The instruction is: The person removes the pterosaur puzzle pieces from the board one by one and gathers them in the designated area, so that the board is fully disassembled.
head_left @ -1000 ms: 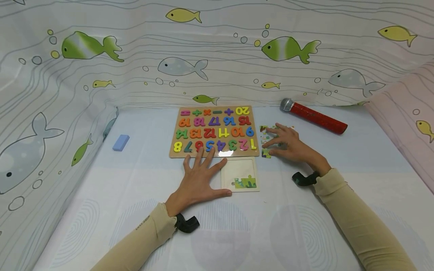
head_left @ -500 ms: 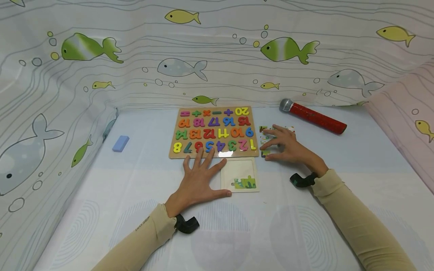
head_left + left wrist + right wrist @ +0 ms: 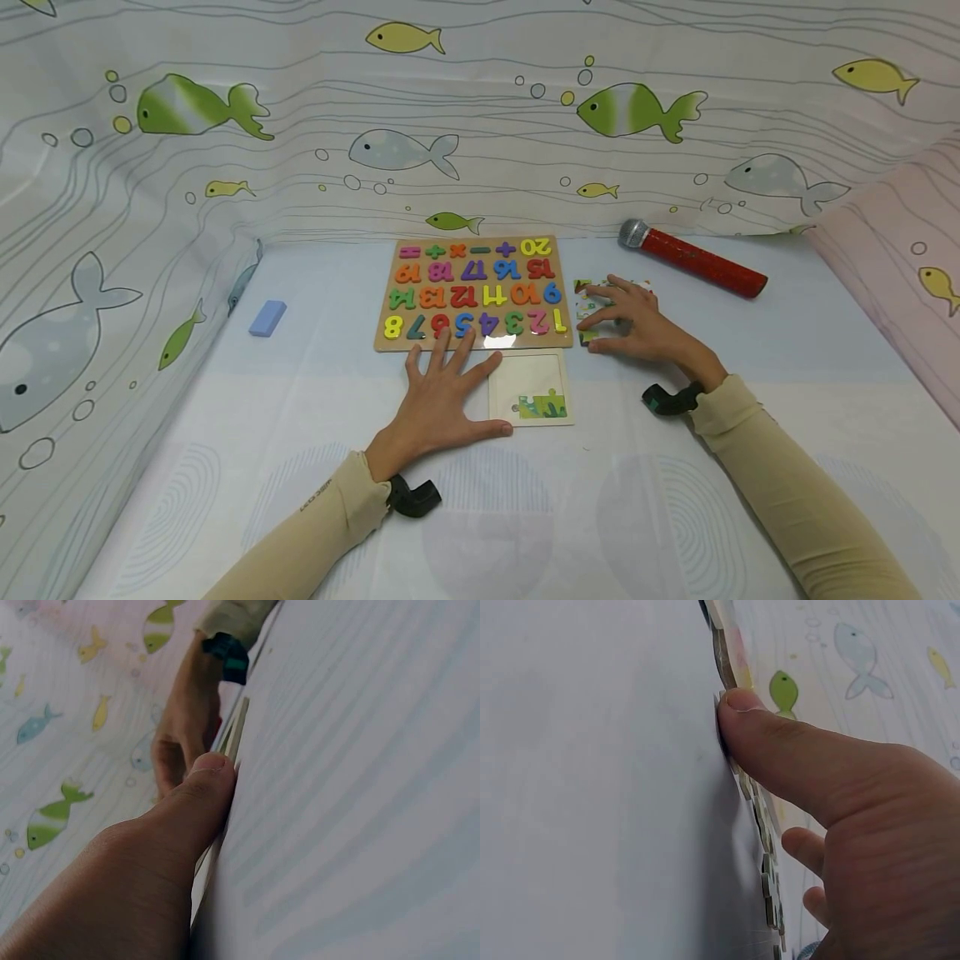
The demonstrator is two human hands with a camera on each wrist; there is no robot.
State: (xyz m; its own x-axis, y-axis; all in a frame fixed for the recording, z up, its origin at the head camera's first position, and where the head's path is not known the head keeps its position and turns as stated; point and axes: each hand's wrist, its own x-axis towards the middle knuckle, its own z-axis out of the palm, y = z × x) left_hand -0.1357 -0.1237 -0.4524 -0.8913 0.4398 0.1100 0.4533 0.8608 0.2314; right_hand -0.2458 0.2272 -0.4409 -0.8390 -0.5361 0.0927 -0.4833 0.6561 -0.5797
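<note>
My left hand [image 3: 438,400] lies spread, fingertips on the lower edge of the number board [image 3: 474,342]. Its thumb and index finger lie along the left side of a square puzzle tray [image 3: 525,371], thumb at the lower left corner. Several joined green puzzle pieces [image 3: 543,406] sit in the tray's lower right. To the right, my right hand [image 3: 637,325] arches over loose puzzle pieces [image 3: 582,310], partly hidden under its fingers. In the right wrist view the right thumb [image 3: 780,742] touches the edge of a piece; a pinch is not visible.
A red toy microphone [image 3: 697,260] with a silver head lies at the back right. On the left is a small blue block [image 3: 267,318]. The number board carries colourful numerals, upside down from here. Fish-patterned cloth [image 3: 480,108] rises behind the table.
My right hand has shifted slightly left and down over the loose pieces, its thumb now near the lowest one. The left hand and the tray have stayed in place.
</note>
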